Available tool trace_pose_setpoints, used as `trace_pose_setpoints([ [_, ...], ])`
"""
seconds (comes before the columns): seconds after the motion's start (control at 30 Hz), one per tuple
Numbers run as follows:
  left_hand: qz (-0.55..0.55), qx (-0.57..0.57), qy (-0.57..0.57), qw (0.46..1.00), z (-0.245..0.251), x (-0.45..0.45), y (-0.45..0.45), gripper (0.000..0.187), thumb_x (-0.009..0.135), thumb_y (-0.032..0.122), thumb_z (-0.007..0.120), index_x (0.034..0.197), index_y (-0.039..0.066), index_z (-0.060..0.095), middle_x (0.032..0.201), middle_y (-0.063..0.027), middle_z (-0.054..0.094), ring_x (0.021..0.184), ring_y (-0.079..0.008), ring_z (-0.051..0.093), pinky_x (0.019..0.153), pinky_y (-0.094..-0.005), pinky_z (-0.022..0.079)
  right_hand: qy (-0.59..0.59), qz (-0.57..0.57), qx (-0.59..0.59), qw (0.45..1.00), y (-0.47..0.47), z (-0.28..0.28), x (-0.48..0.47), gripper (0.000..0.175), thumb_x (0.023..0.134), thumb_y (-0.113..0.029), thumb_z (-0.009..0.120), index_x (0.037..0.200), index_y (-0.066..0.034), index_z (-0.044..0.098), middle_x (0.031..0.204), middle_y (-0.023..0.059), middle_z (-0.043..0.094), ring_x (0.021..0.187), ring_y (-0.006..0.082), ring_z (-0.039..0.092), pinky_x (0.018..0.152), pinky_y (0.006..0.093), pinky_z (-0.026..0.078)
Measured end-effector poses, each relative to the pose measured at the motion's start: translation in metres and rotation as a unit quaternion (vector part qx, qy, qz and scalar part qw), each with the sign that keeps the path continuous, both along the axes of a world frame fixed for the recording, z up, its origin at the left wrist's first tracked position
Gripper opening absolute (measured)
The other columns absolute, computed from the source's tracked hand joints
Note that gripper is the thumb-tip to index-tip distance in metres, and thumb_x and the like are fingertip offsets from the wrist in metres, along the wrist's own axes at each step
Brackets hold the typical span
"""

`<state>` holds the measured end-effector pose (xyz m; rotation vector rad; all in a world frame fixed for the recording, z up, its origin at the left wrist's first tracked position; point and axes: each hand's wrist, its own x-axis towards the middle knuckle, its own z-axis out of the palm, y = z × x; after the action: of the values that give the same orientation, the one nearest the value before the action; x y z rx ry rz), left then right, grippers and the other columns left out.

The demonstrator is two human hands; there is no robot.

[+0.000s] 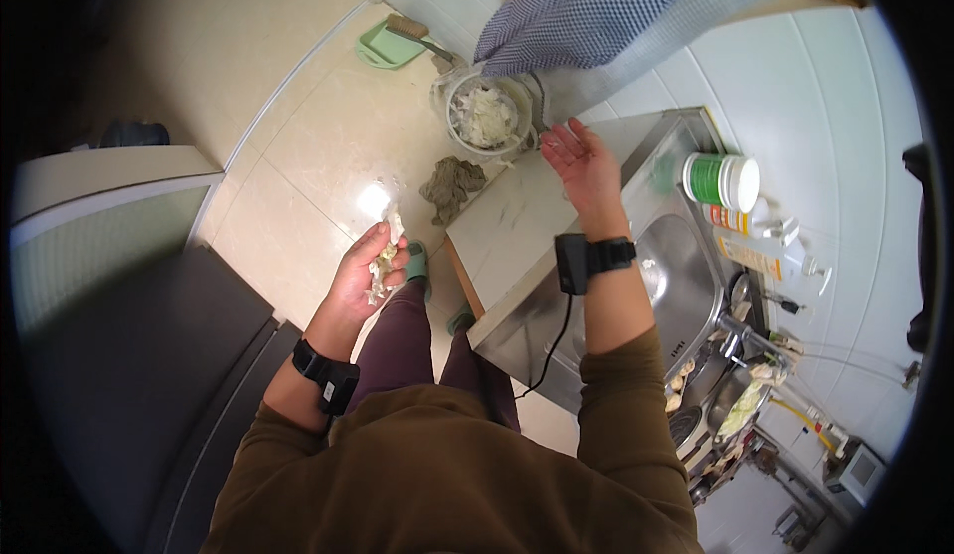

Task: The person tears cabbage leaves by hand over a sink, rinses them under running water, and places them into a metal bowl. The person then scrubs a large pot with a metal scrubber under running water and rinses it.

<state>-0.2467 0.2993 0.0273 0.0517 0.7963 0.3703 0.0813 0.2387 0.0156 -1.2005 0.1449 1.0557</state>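
Note:
My left hand [363, 268] is closed around pale, crumpled vegetable scraps [384, 262], held above the tiled floor. My right hand [581, 163] is raised over the sink unit with its palm up and fingers apart, and nothing shows in it. Beyond my hands, a white bin [450, 118] with a plastic liner stands on the floor by the wall. Shredded pale leaves [486, 114] fill much of it. Under my right forearm is a stainless steel sink [682, 286] with a small pale scrap [648, 264] in it.
A grey-brown rag [451, 187] lies beside the cabinet door [507, 222]. Past it are a green dustpan [387, 49] and a brush [408, 27]. Checked cloth [596, 14] hangs over the bin. Bottles [753, 248] and a green-labelled tub [721, 182] line the sink's back edge. A dark appliance [141, 330] stands left.

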Motion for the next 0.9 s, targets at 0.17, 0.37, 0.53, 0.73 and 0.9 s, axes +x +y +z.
trace_pose_setpoints([
  [0.17,-0.055,0.021,-0.059,0.996,0.003,0.034,-0.016,0.018,0.094,0.025,0.052,0.100,0.008,0.052,0.085,-0.0052,0.057,0.065,-0.0116,0.047,0.045,-0.0214,0.037,-0.073,0.018,0.099,0.992,-0.103,0.077,0.044,0.029,0.095,-0.020,0.046,0.111,0.0026,0.055,0.091,0.0131,0.066,0.082,0.0251,0.065,0.075,0.0350,0.054],
  [0.37,-0.139,0.018,-0.102,0.985,0.029,0.093,-0.061,0.020,0.097,0.024,0.046,0.106,0.008,0.053,0.084,-0.0034,0.057,0.063,-0.0095,0.043,0.045,-0.0193,0.035,-0.164,-0.184,-0.047,0.968,-0.301,0.105,0.118,0.020,0.094,-0.016,0.048,0.101,-0.0003,0.059,0.083,0.0104,0.065,0.072,0.0207,0.065,0.065,0.0310,0.057],
  [0.53,-0.214,0.021,-0.103,0.971,0.042,0.144,-0.121,0.022,0.096,0.026,0.048,0.107,0.008,0.050,0.085,-0.0027,0.056,0.061,-0.0092,0.042,0.045,-0.0199,0.034,0.030,-0.281,-0.152,0.947,-0.401,0.003,0.146,0.012,0.092,-0.009,0.044,0.088,-0.0048,0.054,0.066,0.0047,0.054,0.060,0.0164,0.053,0.065,0.0355,0.053],
  [0.73,-0.246,0.018,-0.054,0.968,0.046,0.179,-0.185,0.025,0.095,0.030,0.050,0.104,0.007,0.048,0.083,-0.0042,0.055,0.059,-0.0100,0.042,0.044,-0.0198,0.032,-0.114,-0.073,-0.438,0.889,-0.409,-0.162,0.160,0.044,0.083,-0.025,0.059,0.117,0.0015,0.053,0.107,0.0157,0.058,0.094,0.0307,0.057,0.077,0.0400,0.050],
  [0.9,-0.239,0.013,-0.051,0.970,0.043,0.190,-0.217,0.024,0.095,0.027,0.048,0.108,0.006,0.049,0.086,-0.0040,0.056,0.060,-0.0101,0.042,0.045,-0.0204,0.034,-0.331,0.147,-0.644,0.674,-0.355,-0.196,0.173,0.047,0.081,-0.028,0.057,0.115,0.0038,0.057,0.116,0.0220,0.059,0.106,0.0330,0.057,0.086,0.0349,0.045],
])
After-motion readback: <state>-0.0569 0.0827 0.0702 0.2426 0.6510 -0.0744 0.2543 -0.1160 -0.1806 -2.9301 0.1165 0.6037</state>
